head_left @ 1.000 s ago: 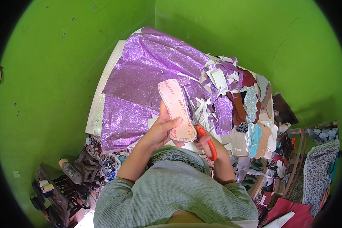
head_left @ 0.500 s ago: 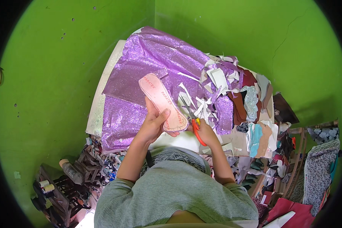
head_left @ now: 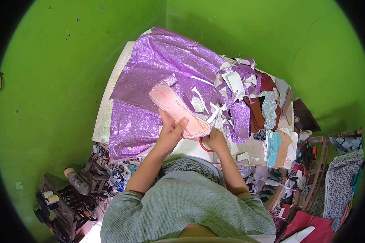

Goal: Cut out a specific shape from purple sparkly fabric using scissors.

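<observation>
My left hand (head_left: pixel 170 131) grips a pale pink insole (head_left: pixel 175 106) with red print, its thumb on top and the fingers underneath. A dark line runs just inside the insole's edge. At the insole's lower right end, my right hand (head_left: pixel 215 139) is closed on scissors (head_left: pixel 207 150). Only part of a red-orange handle loop shows; the blades are hidden. Beneath and beyond both hands spreads glittery purple sheet material (head_left: pixel 134 93). White offcut strips (head_left: pixel 219 115) lie just beyond my right hand.
To the right on the table are a cut purple glitter piece (head_left: pixel 240 121), brown pieces (head_left: pixel 254 113), a silvery piece (head_left: pixel 268 107) and turquoise pieces (head_left: pixel 273 146). Scraps (head_left: pixel 123 174) heap below the left side. A jar (head_left: pixel 77 182) stands lower left. Green walls (head_left: pixel 247 28) enclose the table.
The insole has shifted a little right and down with my left hand. My right hand has turned with the scissors, whose blades have gone from view by the insole's end.
</observation>
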Tool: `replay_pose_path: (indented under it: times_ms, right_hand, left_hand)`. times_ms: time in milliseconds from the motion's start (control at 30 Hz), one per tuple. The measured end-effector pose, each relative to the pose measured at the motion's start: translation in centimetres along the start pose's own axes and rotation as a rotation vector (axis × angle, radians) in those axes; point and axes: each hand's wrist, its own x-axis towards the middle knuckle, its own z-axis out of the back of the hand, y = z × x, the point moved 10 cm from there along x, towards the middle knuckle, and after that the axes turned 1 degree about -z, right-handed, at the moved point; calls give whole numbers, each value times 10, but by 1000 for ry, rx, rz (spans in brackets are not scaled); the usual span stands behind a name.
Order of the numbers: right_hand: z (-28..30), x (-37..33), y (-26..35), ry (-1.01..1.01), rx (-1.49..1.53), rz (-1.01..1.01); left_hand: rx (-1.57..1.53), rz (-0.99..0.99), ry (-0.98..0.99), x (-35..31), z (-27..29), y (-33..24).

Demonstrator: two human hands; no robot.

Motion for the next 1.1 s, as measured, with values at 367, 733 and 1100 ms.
replay_pose_path:
  times_ms: [367, 733, 1100]
  right_hand:
    - [99, -21, 128, 35, 738, 225]
    - [115, -26, 115, -54, 624, 199]
    - [120, -30, 112, -61, 679, 190]
  left_hand:
    - [77, -206, -245, -3, 12, 3]
    - [-152, -203, 26, -1, -1, -23]
    - [-224, -160, 23, -1, 9, -22]
